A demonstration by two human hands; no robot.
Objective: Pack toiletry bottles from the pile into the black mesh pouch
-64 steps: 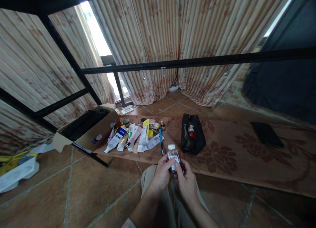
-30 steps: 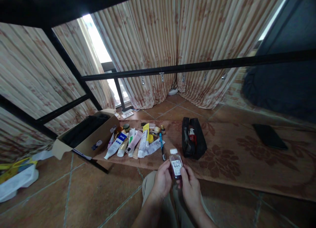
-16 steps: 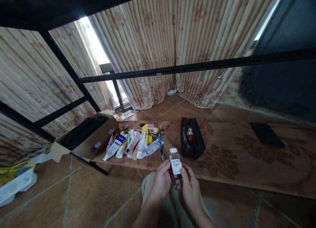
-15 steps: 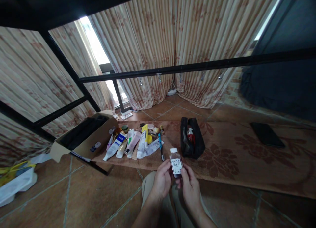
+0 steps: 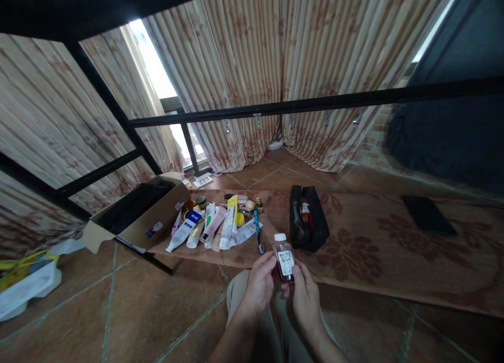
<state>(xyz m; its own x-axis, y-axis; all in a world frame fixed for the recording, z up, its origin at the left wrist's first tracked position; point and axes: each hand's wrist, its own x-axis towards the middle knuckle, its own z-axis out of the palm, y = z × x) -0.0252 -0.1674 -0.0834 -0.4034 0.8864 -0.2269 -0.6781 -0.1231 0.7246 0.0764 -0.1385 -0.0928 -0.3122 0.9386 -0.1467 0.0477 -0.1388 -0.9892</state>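
Observation:
Between my two hands is a small clear bottle (image 5: 285, 262) with a white cap, a printed white label and dark liquid inside. My left hand (image 5: 260, 278) grips its left side, and my right hand (image 5: 304, 287) grips its lower right side. The bottle leans slightly, cap away from me, above the near edge of the cloth-covered bench. Just beyond it to the right stands an open black pouch (image 5: 319, 226) with a red pump bottle (image 5: 306, 216) inside. A blue and black toothbrush (image 5: 258, 231) lies to the left, beside several squeeze tubes (image 5: 228, 229).
An open cardboard box (image 5: 153, 230) holding something black sits at the bench's left end. Farther right on the brown patterned cloth (image 5: 366, 253) lies a dark flat tablet-like object (image 5: 428, 215). A black metal rail (image 5: 307, 107) crosses in front of the curtains. White plastic bags (image 5: 33, 289) rest on the floor.
The bottle has shifted very slightly within the view, still in both hands. The whole scene has moved a little with my head. Objects on the bench stay in place.

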